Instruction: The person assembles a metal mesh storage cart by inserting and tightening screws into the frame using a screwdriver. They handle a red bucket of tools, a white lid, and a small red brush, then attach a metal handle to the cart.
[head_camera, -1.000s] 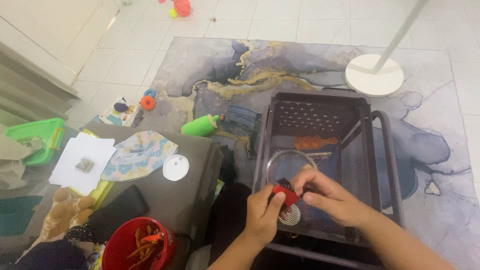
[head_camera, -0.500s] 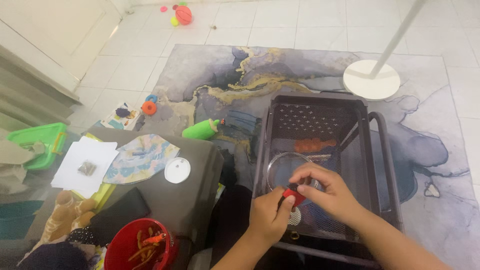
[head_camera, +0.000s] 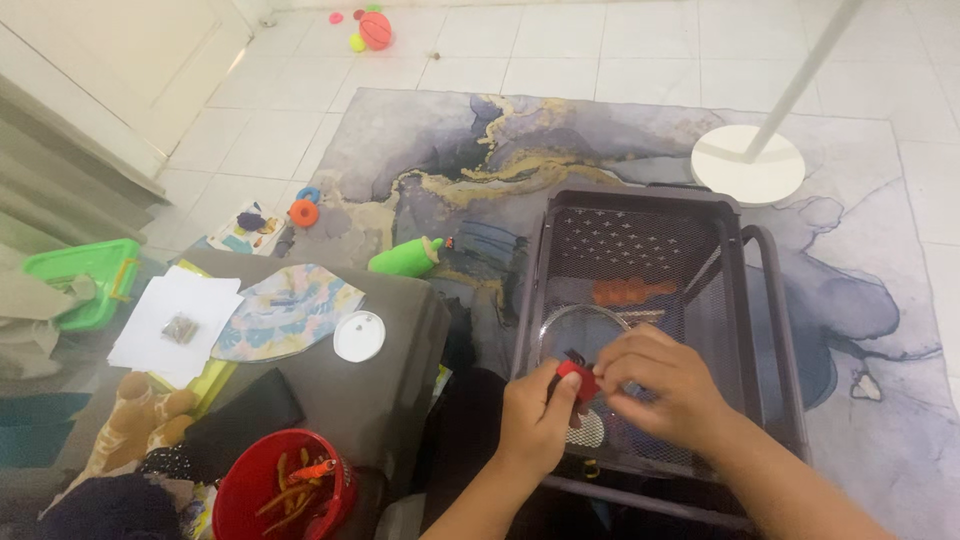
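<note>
Above the dark mesh cart, left hand and right hand both pinch a small red piece; a steady grip seems advisable.

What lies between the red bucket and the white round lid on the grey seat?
In the head view, a black flat object lies between the red bucket and the white round lid.

Matt dark metal-mesh cart tray, glossy red plastic piece, soft marbled rug.

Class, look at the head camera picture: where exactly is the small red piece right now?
The small red piece is low and right of centre, pinched between the left hand and right hand over the dark mesh cart.
</note>
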